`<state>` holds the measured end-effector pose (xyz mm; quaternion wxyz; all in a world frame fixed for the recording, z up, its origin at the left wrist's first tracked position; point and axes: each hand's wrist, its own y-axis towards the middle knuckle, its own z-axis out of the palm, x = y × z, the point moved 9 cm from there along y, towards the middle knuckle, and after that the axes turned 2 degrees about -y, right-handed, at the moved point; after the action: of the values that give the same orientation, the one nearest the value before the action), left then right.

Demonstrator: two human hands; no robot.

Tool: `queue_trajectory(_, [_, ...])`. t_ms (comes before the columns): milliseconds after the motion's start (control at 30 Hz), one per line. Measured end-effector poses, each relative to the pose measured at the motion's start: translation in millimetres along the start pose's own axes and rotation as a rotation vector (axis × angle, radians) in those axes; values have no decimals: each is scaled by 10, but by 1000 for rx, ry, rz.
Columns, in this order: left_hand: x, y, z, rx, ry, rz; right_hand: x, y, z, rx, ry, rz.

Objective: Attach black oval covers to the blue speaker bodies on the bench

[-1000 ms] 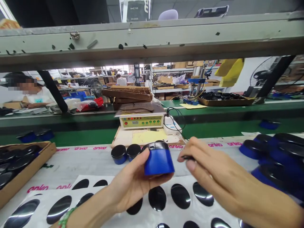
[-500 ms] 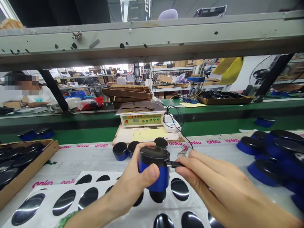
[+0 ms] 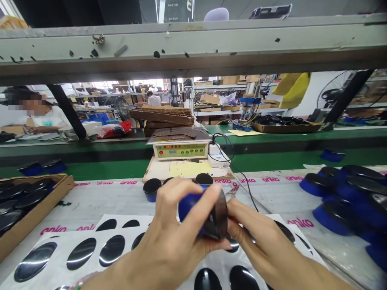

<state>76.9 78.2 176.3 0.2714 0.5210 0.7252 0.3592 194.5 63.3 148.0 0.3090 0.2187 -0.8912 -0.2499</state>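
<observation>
My left hand (image 3: 169, 225) is wrapped round a blue cylindrical device (image 3: 187, 205) with a glossy black end. The device lies tilted on its side, its black end turned to the right. Close against that end are the fingertips of my right hand (image 3: 260, 233), pressed together; whatever they grip is hidden. A black cable (image 3: 249, 191) runs down behind the right hand, and its plug is out of sight. Beneath both hands lie white sheets (image 3: 121, 274) bearing glossy black oval stickers (image 3: 111, 250). Behind the device stand similar blue and black devices (image 3: 152, 189), partly covered by the left hand.
A cardboard tray (image 3: 65, 187) of black-topped devices is at left. More blue devices (image 3: 335, 217) cluster at right. A yellow-panelled control box (image 3: 181, 151) and white power strip (image 3: 218, 156) stand ahead, under a shelf beam (image 3: 193, 42). Another person (image 3: 48, 114) sits far left.
The device has gone from upright to tilted, its black end swinging to the right. My left fingers now reach over it. The plug seen at its side in my right fingers is hidden now.
</observation>
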Motion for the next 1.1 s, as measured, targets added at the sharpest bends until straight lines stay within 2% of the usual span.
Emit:
queue_trajectory(100, [-239, 19, -103, -48, 112, 227, -48, -54, 64, -19, 82, -21])
queue_trajectory(200, [-379, -4, -70, -29, 169, 338, -33, -74, 62, -60, 88, -54])
queue_trajectory(400, [-361, 48, -56, -132, 293, 278, -24, -93, 32, -85, 17, -85])
queue_trajectory(500, [-343, 48, -17, -83, 211, 341, -59, -133, 8, -108, -31, -81])
queue_trajectory(567, [-250, 42, 21, -47, 84, 289, -90, -172, 11, -97, -57, -71])
queue_trajectory(633, [-121, 30, 185, 73, 8, 192, -113, -232, 26, -61, -122, -77])
queue_trajectory(733, [43, -4, 577, 342, -21, 134, -145, -402, -33, -47, -331, -129])
queue_trajectory(767, [120, 20, 664, 367, -20, 113, -163, -485, -98, -77, -415, -148])
queue_trajectory(833, [355, 137, 786, 324, -23, -3, -241, -681, -303, -190, -562, -128])
queue_trajectory(900, [588, 259, 974, 303, -78, -146, -384, -901, -553, -329, -645, -3])
queue_trajectory(933, [650, 304, 1125, 337, -128, -183, -457, -1010, -648, -376, -653, 69])
queue_trajectory(1000, [668, 371, 1452, 429, -229, -181, -574, -1202, -736, -412, -596, 179])
queue_trajectory(1100, [682, 443, 1833, 519, -274, -164, -621, -1450, -730, -447, -505, 244])
